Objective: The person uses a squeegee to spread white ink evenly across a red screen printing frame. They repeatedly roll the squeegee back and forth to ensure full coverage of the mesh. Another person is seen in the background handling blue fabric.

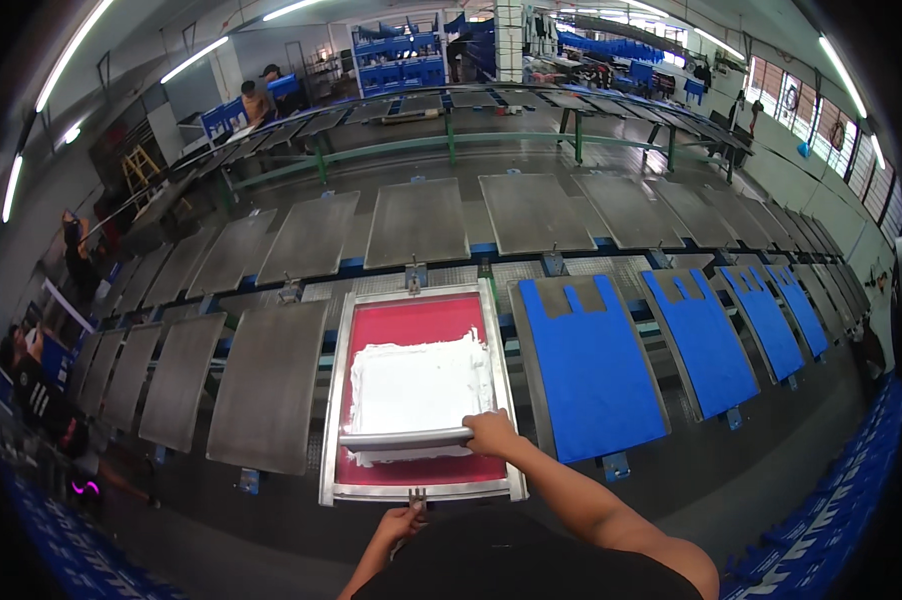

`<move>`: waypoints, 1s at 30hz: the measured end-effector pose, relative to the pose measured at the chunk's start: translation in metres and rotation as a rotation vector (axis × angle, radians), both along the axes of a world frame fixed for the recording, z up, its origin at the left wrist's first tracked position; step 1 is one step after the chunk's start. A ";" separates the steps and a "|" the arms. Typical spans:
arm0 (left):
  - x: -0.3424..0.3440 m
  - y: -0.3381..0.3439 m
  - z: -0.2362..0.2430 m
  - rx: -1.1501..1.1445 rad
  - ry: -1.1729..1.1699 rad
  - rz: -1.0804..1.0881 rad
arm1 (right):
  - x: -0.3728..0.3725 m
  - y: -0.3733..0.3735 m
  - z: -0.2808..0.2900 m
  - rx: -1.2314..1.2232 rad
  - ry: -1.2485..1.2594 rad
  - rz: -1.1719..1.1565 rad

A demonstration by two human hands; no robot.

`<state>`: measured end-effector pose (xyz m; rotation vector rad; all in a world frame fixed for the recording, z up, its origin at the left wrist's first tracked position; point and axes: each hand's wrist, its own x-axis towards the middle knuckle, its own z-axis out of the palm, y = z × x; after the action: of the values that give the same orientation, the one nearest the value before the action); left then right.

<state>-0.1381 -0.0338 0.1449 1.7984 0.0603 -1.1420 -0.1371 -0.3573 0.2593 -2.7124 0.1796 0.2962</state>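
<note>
In front of me lies a screen printing frame [335, 420] with silver metal edges and red mesh. White ink [416, 380] is spread thickly over the middle of the mesh, with a thinner strip nearer me. My right hand [493, 434] is closed round the right end of a long metal squeegee [401, 440], which lies crosswise on the mesh at the near side of the ink. At the frame's near edge, the fingers of my left hand [401, 521] are closed on a small metal bracket [418, 496]. Whatever lies under the frame is hidden.
Blue bag-shaped fabric pieces [593, 370] lie on boards to the right. Bare grey boards [267, 390] stand at left and in a row beyond [418, 222]. Stacked blue printed pieces [831, 500] line the lower right. Several people [46, 390] are at the left and back.
</note>
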 end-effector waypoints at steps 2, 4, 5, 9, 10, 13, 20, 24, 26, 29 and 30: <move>0.002 0.009 0.006 0.079 -0.100 0.006 | 0.011 0.004 -0.002 0.030 0.014 0.013; 0.009 0.021 0.020 0.221 -0.274 -0.194 | 0.012 0.006 -0.012 0.015 -0.039 0.027; 0.010 0.027 0.030 0.293 -0.353 -0.294 | 0.010 0.007 -0.014 0.008 -0.059 0.035; 0.023 0.015 0.117 0.021 -0.392 -0.302 | 0.008 -0.004 -0.017 0.005 -0.023 0.007; 0.025 0.011 0.147 -0.135 -0.429 -0.271 | 0.011 -0.005 -0.015 0.009 -0.018 -0.001; 0.013 -0.011 0.287 -0.567 -0.646 -0.359 | 0.016 -0.020 -0.012 0.012 0.060 -0.062; 0.014 -0.049 0.414 -1.643 -0.742 -1.290 | 0.009 -0.056 -0.011 -0.048 0.086 -0.159; 0.011 -0.056 0.421 -1.759 -0.749 -1.259 | -0.004 -0.077 0.002 -0.062 0.131 -0.228; 0.009 -0.046 0.411 -1.694 -0.888 -1.096 | -0.006 -0.078 0.006 -0.052 0.137 -0.238; 0.011 -0.035 0.404 -1.706 -1.115 -0.638 | -0.007 -0.085 0.011 -0.086 0.122 -0.261; 0.007 -0.033 0.402 -1.681 -1.124 -0.560 | -0.009 -0.087 0.015 -0.081 0.152 -0.247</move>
<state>-0.1312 -0.0667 0.5469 0.5780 -1.6063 -0.0449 -0.1461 -0.4448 0.2740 -2.7085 0.5765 0.4290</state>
